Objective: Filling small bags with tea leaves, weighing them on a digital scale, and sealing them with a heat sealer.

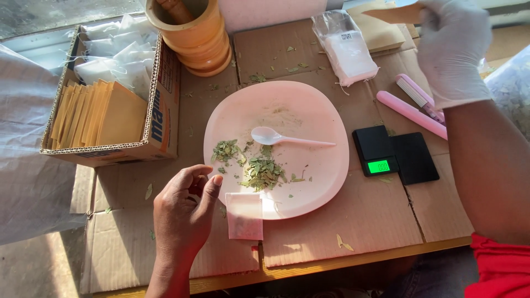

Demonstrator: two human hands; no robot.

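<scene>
The small white sachet point(244, 216) lies flat, its far edge on the near rim of the pink plate point(326, 110) and its near part on the cardboard-covered desk point(359, 221). The bare left hand point(182, 212) rests just left of it, fingers loosely curled, holding nothing; the thumb tip is close to the sachet's upper left corner. The sachet appears thin, light and limp, probably a soft filter-type pouch: it likely folds under any pinch and lifts best by one edge or corner between thumb and forefinger. Dried green leaf fragments point(259, 171) lie on the plate just beyond it, beside a white plastic spoon point(276, 137); these are brittle and scatter easily. The gloved right hand point(452, 47) is at the far right, gripping a tan paper envelope point(395, 14).
</scene>
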